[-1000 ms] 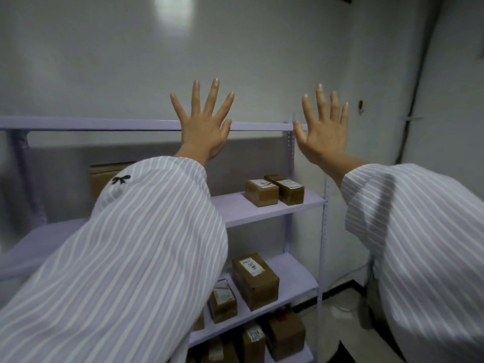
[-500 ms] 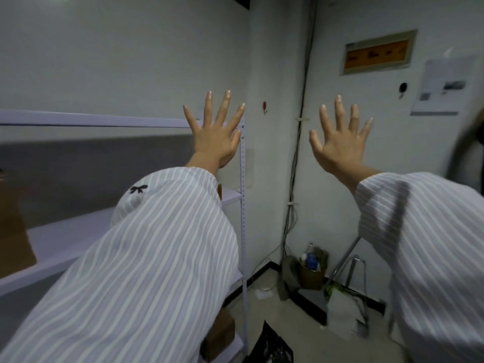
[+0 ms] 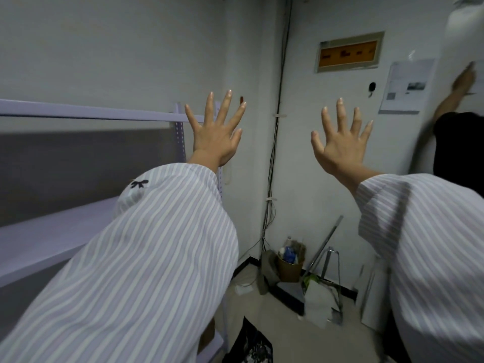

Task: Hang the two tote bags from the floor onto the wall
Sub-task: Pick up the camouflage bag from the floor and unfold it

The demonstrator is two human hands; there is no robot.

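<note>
Both hands are up in the mid of the frame, fingers spread wide, holding nothing. The left hand [image 3: 216,134] is in front of the end of the purple shelf [image 3: 91,115]. The right hand [image 3: 340,142] is in front of the wall [image 3: 301,153].

The bags are not up here. Low at the bottom of the frame, just right of the left sleeve [image 3: 146,258], a black bag [image 3: 250,347] lies on the floor [image 3: 282,328]. It looks like one tote bag, but its handles don't show, so can't say which way its long side runs. A bit up and to the right, near the bottom right, sits a white bag [image 3: 318,302] by a metal stand. It may be the 2nd tote; can't tell for sure.

So the hands are high and the bags are far below them. The black bag is more under the left hand, the white one more under the right hand. Next move prob needs a big reach down. A small dark hook [image 3: 371,87] sits on the wall, upper right, maybe for hanging.
</note>
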